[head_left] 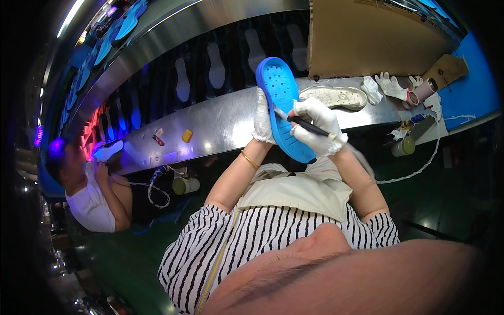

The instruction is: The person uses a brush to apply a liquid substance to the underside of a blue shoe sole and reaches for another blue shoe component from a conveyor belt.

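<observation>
In front of me a bright blue shoe sole (278, 84) with holes near its far end is held up, tilted, above the steel ledge. My left hand (261, 119), in a white glove, is closed on its left edge. White-gloved too, my right hand (319, 125) grips a slim black-handled brush (310, 126). The brush's pale tip rests on or just over the inside of the sole, near its middle; actual contact is hard to tell. A cream-coloured shoe sole (336, 97) lies on the ledge just beyond my right hand.
Behind the steel ledge (210, 126) a dark conveyor carries several grey soles (215, 65). A large cardboard box (367, 42) stands at the far right, near white gloves (391, 86), a spool (424, 92) and a pot (403, 147). At left, a co-worker (94, 194) handles a sole.
</observation>
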The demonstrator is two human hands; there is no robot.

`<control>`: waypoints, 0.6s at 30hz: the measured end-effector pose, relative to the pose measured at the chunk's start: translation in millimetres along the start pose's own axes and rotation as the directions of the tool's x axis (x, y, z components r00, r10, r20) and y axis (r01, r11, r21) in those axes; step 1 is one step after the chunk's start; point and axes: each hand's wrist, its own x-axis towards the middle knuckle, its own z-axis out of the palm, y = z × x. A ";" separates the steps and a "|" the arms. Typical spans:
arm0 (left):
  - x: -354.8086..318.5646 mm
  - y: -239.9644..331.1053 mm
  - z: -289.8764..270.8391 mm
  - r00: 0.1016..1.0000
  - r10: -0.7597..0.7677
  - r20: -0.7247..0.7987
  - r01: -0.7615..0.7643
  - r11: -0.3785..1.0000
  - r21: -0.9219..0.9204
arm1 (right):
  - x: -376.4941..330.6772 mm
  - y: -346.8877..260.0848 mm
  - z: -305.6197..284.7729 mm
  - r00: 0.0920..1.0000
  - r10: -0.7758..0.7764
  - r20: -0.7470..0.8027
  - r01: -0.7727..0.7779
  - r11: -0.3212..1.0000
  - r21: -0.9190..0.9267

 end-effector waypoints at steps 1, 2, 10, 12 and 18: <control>-0.4 2.5 1.3 1.000 0.000 0.000 0.000 1.000 -0.013 | 1.6 -1.8 -3.3 0.995 -0.096 -0.011 0.093 0.985 -0.147; -1.8 4.1 3.2 1.000 0.003 0.003 -0.003 1.000 -0.028 | 1.9 -4.0 -6.8 0.981 -0.192 -0.004 0.182 0.939 -0.293; 1.6 25.2 -3.8 0.999 0.053 0.007 -0.052 0.997 -0.049 | -13.7 -7.3 5.5 0.995 0.010 0.100 -0.014 0.999 0.042; 3.2 27.7 -3.1 0.996 0.092 -0.002 -0.092 0.995 -0.028 | -8.5 -9.4 -3.1 0.998 -0.010 0.063 0.028 0.958 -0.285; 8.3 41.1 -8.3 0.997 0.059 0.042 -0.055 0.995 -0.088 | -8.4 -16.9 5.0 0.965 -0.117 0.234 0.176 0.952 -0.250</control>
